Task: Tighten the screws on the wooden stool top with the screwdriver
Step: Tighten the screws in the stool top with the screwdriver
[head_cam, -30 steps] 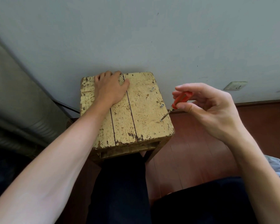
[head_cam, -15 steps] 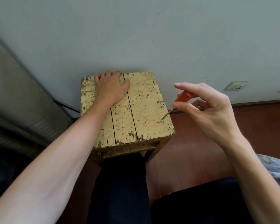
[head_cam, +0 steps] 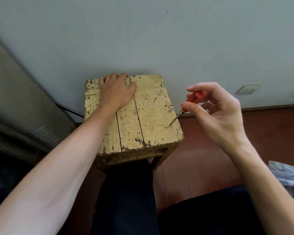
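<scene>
Head view, looking straight down. The wooden stool top (head_cam: 148, 116), three planks of chipped yellow paint, stands against the grey wall (head_cam: 159, 39). The left hand (head_cam: 116, 89) lies palm down on the far left part of it. Its fingers (head_cam: 112, 77) are relaxed and reach the far edge, the thumb is spread toward the middle plank, and it holds nothing.

Over on the right, the right hand (head_cam: 215, 112) hangs just past the stool's right edge, and it has the screwdriver (head_cam: 194, 96). Thumb and forefinger pinch the orange handle, with the other fingers curled loosely behind it. The tool is tilted, handle up and to the right, thin metal shaft slanting down and left. The tip sits on the near screw (head_cam: 170, 125), close to the right edge of the right-hand plank.

Two more screws run along that same edge: the middle screw (head_cam: 170, 110) just beyond the tip, and the far screw (head_cam: 160, 92) further back. Both stand proud of the wood and lean. How deep the near screw sits I cannot tell, because the tip covers it.

Around the stool there is a reddish-brown floor (head_cam: 210, 150) and a white socket plate (head_cam: 248, 89) low on the wall at the right. A crumpled pale cloth (head_cam: 288, 175) lies at the right edge, and a dark cable (head_cam: 70, 109) runs behind the stool on the left. The person's dark trousers (head_cam: 126, 192) fill the foreground, one leg under the stool's near edge.
</scene>
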`<state>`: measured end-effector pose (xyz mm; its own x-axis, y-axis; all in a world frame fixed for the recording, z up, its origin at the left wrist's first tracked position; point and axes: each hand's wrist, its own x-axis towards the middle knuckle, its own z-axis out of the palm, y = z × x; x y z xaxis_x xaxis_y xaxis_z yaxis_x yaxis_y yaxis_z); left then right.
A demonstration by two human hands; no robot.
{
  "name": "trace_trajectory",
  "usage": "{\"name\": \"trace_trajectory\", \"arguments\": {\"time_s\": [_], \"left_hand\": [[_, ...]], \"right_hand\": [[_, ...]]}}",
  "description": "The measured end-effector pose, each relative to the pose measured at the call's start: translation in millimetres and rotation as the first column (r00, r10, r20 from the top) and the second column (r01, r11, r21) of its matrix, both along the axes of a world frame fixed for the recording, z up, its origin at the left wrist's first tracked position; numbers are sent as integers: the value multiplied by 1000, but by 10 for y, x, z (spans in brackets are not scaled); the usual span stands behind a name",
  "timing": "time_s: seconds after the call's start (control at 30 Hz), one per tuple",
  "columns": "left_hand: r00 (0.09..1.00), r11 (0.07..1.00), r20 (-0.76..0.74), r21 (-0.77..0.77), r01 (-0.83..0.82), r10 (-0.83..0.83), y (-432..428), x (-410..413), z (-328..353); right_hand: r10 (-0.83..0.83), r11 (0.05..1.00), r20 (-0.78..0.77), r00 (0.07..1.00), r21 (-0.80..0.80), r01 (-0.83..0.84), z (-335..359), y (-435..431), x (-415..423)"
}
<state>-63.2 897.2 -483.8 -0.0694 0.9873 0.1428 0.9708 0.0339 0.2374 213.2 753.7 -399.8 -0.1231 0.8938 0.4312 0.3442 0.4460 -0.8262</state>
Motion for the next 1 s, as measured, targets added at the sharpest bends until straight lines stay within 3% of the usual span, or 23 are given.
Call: {"name": "trace_trajectory", "arguments": {"time_s": [0.2,0.33,0.53,0.83,1.0], "left_hand": [[1000,1000,-5,-1,2,-2,-1,1,8],[1000,1000,-9,-4,3,-3,6,2,8],[1000,1000,15,13,5,-5,6,-3,-6],[1000,1000,11,7,4,-4,6,-5,-9],[1000,1000,10,10,6,-6,4,-5,-3]], "right_hand": [[-31,999,3,1000,13,31,-7,-14,-11],[120,993,91,989,-22,-119,67,5,145],[188,980,22,982,-74,-186,86,15,179],[-13,999,-21,1000,-41,12,28,24,27],[-46,999,-13,999,-28,46,21,-10,-11]]}}
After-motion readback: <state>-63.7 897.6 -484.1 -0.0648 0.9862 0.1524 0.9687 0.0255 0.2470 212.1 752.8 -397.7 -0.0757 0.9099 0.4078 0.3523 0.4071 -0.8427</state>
